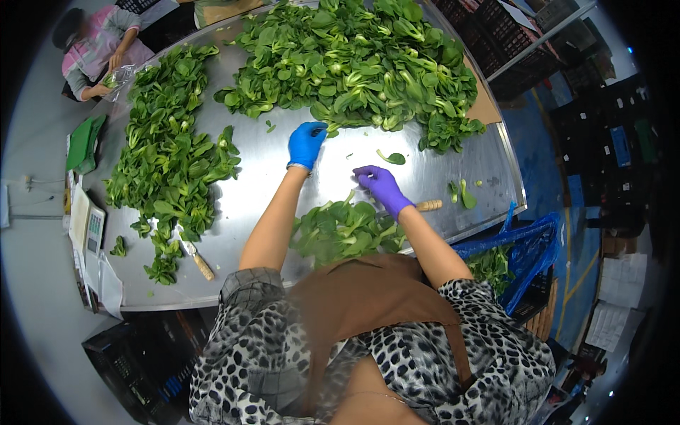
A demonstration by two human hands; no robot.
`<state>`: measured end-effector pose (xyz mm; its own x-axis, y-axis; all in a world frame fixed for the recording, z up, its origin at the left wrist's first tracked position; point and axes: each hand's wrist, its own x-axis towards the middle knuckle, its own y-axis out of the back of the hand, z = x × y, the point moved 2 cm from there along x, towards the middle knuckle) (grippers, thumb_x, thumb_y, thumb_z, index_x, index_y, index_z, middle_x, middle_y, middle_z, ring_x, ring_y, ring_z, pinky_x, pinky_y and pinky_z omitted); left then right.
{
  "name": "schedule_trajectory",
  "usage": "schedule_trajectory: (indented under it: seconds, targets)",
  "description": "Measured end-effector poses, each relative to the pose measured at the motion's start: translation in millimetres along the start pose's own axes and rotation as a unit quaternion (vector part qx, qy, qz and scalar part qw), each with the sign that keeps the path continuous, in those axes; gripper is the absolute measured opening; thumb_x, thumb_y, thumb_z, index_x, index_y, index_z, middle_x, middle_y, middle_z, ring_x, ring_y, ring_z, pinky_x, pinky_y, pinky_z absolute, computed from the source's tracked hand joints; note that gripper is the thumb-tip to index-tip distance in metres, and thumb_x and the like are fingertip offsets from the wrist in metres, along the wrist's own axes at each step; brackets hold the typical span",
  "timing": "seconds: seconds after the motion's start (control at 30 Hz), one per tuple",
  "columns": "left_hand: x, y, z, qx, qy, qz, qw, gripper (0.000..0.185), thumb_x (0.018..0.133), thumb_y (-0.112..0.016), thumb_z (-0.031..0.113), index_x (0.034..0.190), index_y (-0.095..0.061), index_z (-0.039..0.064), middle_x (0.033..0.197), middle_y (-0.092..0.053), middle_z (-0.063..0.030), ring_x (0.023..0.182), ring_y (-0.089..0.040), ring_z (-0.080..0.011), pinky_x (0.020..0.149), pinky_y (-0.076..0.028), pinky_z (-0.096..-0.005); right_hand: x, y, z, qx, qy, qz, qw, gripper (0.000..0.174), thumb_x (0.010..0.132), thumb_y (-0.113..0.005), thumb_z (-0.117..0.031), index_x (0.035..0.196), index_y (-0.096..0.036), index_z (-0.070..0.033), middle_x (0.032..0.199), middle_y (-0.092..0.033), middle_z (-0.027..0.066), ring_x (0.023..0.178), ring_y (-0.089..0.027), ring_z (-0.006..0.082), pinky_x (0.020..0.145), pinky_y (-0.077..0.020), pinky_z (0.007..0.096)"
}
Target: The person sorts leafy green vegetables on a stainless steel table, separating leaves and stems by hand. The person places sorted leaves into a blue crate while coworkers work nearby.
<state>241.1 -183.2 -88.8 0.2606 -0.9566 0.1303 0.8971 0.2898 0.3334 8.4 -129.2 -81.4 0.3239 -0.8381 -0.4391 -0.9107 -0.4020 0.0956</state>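
Note:
My left hand (307,144), in a blue glove, is at the near edge of a large heap of leafy green bok choy (340,64), its fingers curled beside a small green piece; whether it grips that piece I cannot tell. To its lower right is my right hand (380,186) in a purple glove, with fingers slightly bent and apart and nothing visible in them. A loose leaf (392,157) lies above the right hand. Nearest my apron is a pile of loose leaves (345,228). A knife's wooden handle (429,205) shows beside my right wrist, its blade mostly hidden.
More bok choy (170,143) covers the left part of the metal table (255,180), with a second knife (200,264) near it. A scale (89,223) stands at the left edge. A person (106,53) handles a plastic bag at upper left. A blue-lined crate (526,265) stands at right.

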Motion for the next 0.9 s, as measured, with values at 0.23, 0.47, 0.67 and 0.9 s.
schedule_trajectory:
  seconds: [0.23, 0.47, 0.67, 0.9]
  targets:
    - [8.8, -37.1, 0.3, 0.323, -0.036, -0.035, 0.945, 0.024, 0.072, -0.077, 0.026, 0.091, -0.069, 0.012, 0.097, -0.060, -0.0122, 0.086, -0.060, -0.0317, 0.071, -0.052, -0.0416, -23.0, -7.0, 30.2, 0.035, 0.004, -0.020, 0.999, 0.023, 0.089, -0.060, -0.007, 0.109, -0.066, 0.002, 0.101, -0.068, 0.0087, 0.089, -0.062, 0.0140, 0.081, -0.0506, 0.0257]
    - [-69.5, -16.5, -3.1, -0.168, 0.186, -0.104, 0.962, 0.030, 0.074, -0.081, 0.017, 0.093, -0.062, 0.004, 0.080, -0.062, -0.0044, 0.074, -0.060, -0.0134, 0.065, -0.050, -0.0282, -35.0, -0.8, 22.3, 0.101, 0.025, -0.017, 0.994, 0.020, 0.090, -0.057, -0.004, 0.107, -0.066, 0.003, 0.099, -0.068, 0.0084, 0.087, -0.062, 0.0126, 0.080, -0.0506, 0.0256]
    - [-109.0, 14.7, 58.1, -0.178, 0.165, -0.063, 0.968, 0.030, 0.076, -0.081, 0.012, 0.095, -0.059, 0.004, 0.079, -0.059, -0.0011, 0.071, -0.052, -0.0083, 0.066, -0.045, -0.0221, -49.9, -14.3, -42.3, 0.093, 0.090, 0.002, 0.992, 0.022, 0.090, -0.061, -0.009, 0.109, -0.066, 0.001, 0.097, -0.068, 0.0047, 0.080, -0.060, 0.0096, 0.074, -0.0485, 0.0229]
    - [-149.3, 3.3, 105.0, -0.138, 0.031, -0.020, 0.990, 0.032, 0.073, -0.081, 0.008, 0.096, -0.059, 0.005, 0.082, -0.057, 0.0003, 0.072, -0.053, -0.0081, 0.066, -0.048, -0.0251, -68.7, -16.5, -65.6, 0.031, 0.149, 0.026, 0.988, 0.028, 0.083, -0.071, -0.018, 0.101, -0.067, 0.003, 0.083, -0.066, 0.0046, 0.069, -0.057, 0.0091, 0.063, -0.0469, 0.0234]
